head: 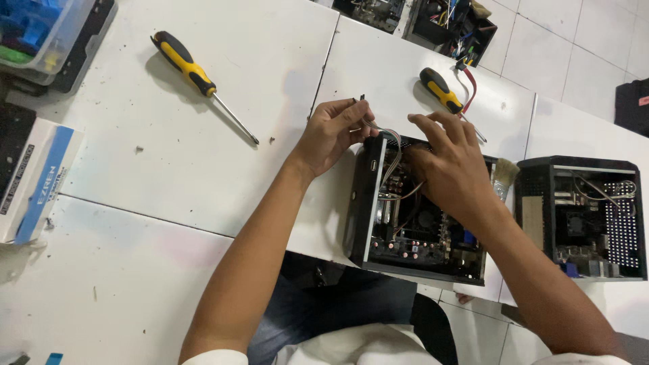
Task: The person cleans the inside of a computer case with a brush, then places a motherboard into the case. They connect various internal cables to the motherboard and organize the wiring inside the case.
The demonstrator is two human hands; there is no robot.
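Observation:
An open small black computer case (358,209) lies on the white table (203,169), its circuit board and wires exposed. My left hand (331,135) pinches a thin grey cable (387,128) at the case's far left corner. My right hand (449,162) rests over the top of the case, fingers curled down among the wires inside. What the right fingers touch is hidden.
A yellow-black screwdriver (193,74) lies far left, another (443,91) just beyond the case. A brush (503,177) sits right of the case, then a second open black case (585,216). A white-blue box (34,182) and a plastic bin (40,34) are at the left edge.

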